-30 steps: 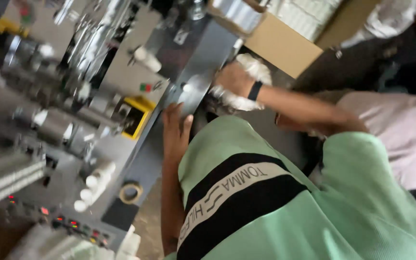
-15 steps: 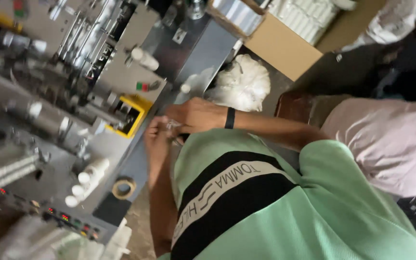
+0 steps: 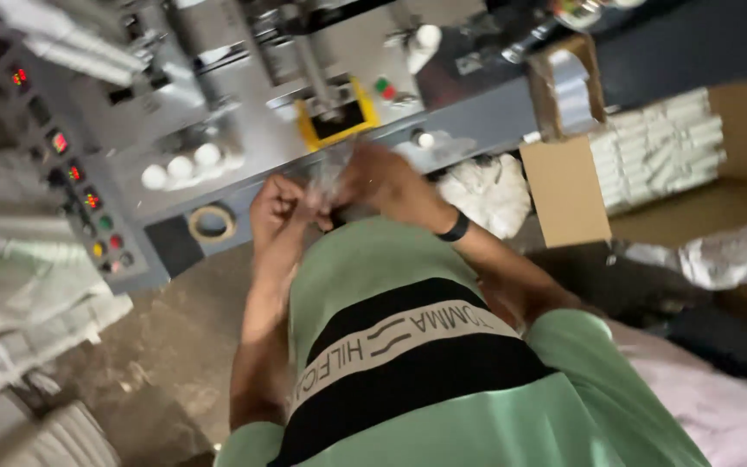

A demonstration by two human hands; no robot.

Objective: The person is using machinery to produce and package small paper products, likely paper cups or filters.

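Both hands have come together since the earlier frame, when the right one reached out to the white bundle by the carton; they now meet in front of the chest, just below the front edge of the grey machine (image 3: 244, 130). Left hand (image 3: 277, 206) is curled into a loose fist, fingers folded in; right hand (image 3: 382, 182), with a dark band at the wrist, is bent over towards it, fingertips close to the left knuckles. Between them hangs a piece of clear thin film (image 3: 328, 177), crumpled and blurred; both hands appear to pinch it, though the exact grip cannot be made out. Judged step: the film piece is being worked or opened between the fingers, held clear of the machine rather than resting on it. Judged requirement for the next move: a firm two-sided pinch and steady pull, since the film is light, slippery and apt to fold on itself. The film sits directly below the yellow-framed opening (image 3: 339, 121) at the machine's front edge, near it but apart. A roll of tape (image 3: 211, 223) lies on the machine's lower left ledge, well left of the left hand. A white crumpled bundle (image 3: 488, 192) lies just right of the right forearm, beside an open brown carton (image 3: 568, 186).
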